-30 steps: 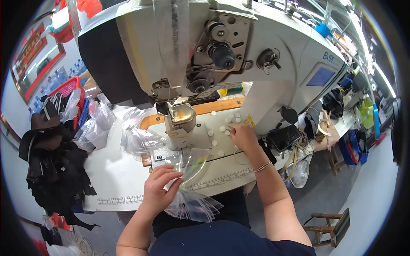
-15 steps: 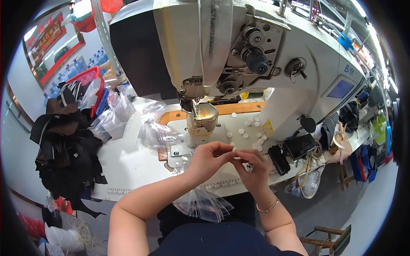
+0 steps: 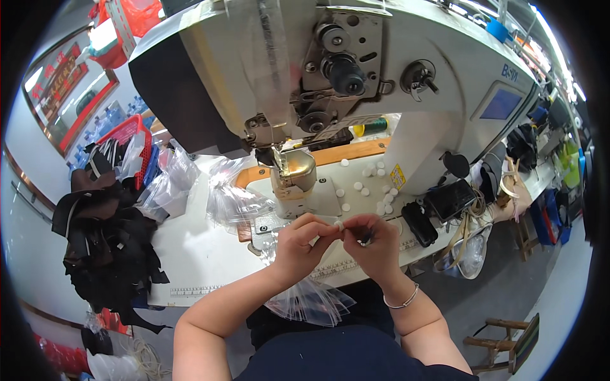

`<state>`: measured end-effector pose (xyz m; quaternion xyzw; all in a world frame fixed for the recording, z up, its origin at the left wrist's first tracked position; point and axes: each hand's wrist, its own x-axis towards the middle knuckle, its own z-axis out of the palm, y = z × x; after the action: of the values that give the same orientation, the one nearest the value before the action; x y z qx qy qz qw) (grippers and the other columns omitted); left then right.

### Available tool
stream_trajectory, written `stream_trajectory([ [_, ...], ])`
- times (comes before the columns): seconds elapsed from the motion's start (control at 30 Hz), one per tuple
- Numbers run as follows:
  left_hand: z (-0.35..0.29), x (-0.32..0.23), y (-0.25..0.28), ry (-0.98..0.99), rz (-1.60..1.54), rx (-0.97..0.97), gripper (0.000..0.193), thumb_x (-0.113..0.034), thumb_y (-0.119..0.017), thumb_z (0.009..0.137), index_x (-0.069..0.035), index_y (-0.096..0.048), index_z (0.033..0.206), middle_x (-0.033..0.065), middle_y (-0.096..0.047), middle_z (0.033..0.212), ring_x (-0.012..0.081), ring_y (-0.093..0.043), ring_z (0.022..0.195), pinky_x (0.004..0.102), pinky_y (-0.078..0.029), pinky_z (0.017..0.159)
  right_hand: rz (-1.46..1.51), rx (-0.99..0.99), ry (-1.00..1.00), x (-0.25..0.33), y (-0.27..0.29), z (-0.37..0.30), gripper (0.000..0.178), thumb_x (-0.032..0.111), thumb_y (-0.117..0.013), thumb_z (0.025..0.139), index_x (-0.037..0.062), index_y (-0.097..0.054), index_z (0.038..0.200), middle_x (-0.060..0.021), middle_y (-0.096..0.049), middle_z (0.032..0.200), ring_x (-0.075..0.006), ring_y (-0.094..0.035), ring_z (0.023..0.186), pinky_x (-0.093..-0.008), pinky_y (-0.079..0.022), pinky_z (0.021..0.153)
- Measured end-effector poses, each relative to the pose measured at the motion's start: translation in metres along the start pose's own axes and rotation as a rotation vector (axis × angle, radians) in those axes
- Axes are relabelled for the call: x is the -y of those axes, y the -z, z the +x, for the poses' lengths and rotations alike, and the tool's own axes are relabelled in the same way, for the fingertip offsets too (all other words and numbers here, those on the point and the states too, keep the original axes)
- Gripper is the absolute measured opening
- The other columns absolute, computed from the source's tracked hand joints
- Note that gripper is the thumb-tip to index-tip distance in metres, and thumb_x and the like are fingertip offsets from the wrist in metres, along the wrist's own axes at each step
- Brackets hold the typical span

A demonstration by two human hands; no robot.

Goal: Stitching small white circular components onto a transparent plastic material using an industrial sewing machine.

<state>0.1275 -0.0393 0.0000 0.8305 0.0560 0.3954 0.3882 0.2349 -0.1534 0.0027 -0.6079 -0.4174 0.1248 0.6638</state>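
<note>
Just in front of the sewing machine's post, my left hand (image 3: pixel 300 249) and my right hand (image 3: pixel 376 249) meet fingertip to fingertip. Between them they pinch a small white piece (image 3: pixel 339 225), partly covered by the fingers; it resembles the loose round white discs (image 3: pixel 359 187) scattered on the machine bed beyond my right hand. Under my left wrist, a fan of clear plastic bags (image 3: pixel 308 303) hangs over the table's front edge. Another bunch of clear plastic bags (image 3: pixel 230 193) lies left of the post (image 3: pixel 293 184).
The white sewing machine (image 3: pixel 406 143) arches over the work. Black fabric scraps (image 3: pixel 111 241) pile up at left, beside a red basket (image 3: pixel 130 130). A black phone-like device (image 3: pixel 450 201) and a dark case (image 3: pixel 419 223) lie at right. A wooden stool (image 3: pixel 508 346) stands lower right.
My fingertips have shifted on the white piece, and both hands stay together. The right-hand fingers are more curled. The whole view has swung slightly, moving the machine head leftward in the picture.
</note>
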Motion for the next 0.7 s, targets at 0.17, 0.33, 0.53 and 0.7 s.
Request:
stream_trajectory([
  [0.17, 0.005, 0.006, -0.010, 0.040, -0.149, -0.031, 0.008, 0.003, -0.066, 0.076, 0.001, -0.062, 0.082, 0.0057, -0.062, 0.077, 0.0117, -0.062, 0.070, 0.0229, -0.050, 0.060, -0.044, -0.063, -0.026, -0.009, 0.002, 0.005, 0.010, -0.003, -0.063, 0.074, -0.0001, -0.061, 0.083, -0.0034, -0.064, 0.072, -0.0048, -0.059, 0.064, -0.0185, -0.047, 0.058],
  [0.33, 0.024, 0.005, -0.023, 0.396, -0.161, 0.135, 0.010, -0.007, -0.063, 0.082, 0.001, -0.060, 0.088, 0.0049, -0.064, 0.077, 0.0081, -0.061, 0.069, 0.0213, -0.050, 0.061, -0.087, -0.148, -0.069, -0.018, 0.016, 0.008, 0.008, -0.002, -0.063, 0.074, 0.0006, -0.059, 0.081, -0.0013, -0.063, 0.068, -0.0010, -0.052, 0.058, -0.0167, -0.043, 0.054],
  [0.53, 0.052, 0.057, -0.058, 0.301, 0.033, 0.242, 0.021, -0.011, -0.066, 0.077, 0.002, -0.059, 0.093, 0.0102, -0.064, 0.074, 0.0185, -0.063, 0.071, 0.0276, -0.050, 0.063, 0.088, -0.216, -0.219, -0.057, 0.050, 0.030, 0.002, -0.002, -0.058, 0.075, -0.0002, -0.059, 0.076, -0.0065, -0.063, 0.070, -0.0067, -0.055, 0.056, -0.0187, -0.044, 0.052],
  [0.7, 0.037, 0.038, -0.003, 0.100, 0.333, 0.454, 0.027, -0.016, -0.066, 0.075, 0.000, -0.059, 0.095, 0.0140, -0.060, 0.083, 0.0275, -0.059, 0.076, 0.0361, -0.048, 0.069, 0.051, -0.241, -0.322, -0.057, 0.062, 0.010, 0.012, 0.005, -0.061, 0.079, -0.0024, -0.062, 0.088, -0.0064, -0.064, 0.071, -0.0054, -0.051, 0.051, -0.0176, -0.041, 0.045],
])
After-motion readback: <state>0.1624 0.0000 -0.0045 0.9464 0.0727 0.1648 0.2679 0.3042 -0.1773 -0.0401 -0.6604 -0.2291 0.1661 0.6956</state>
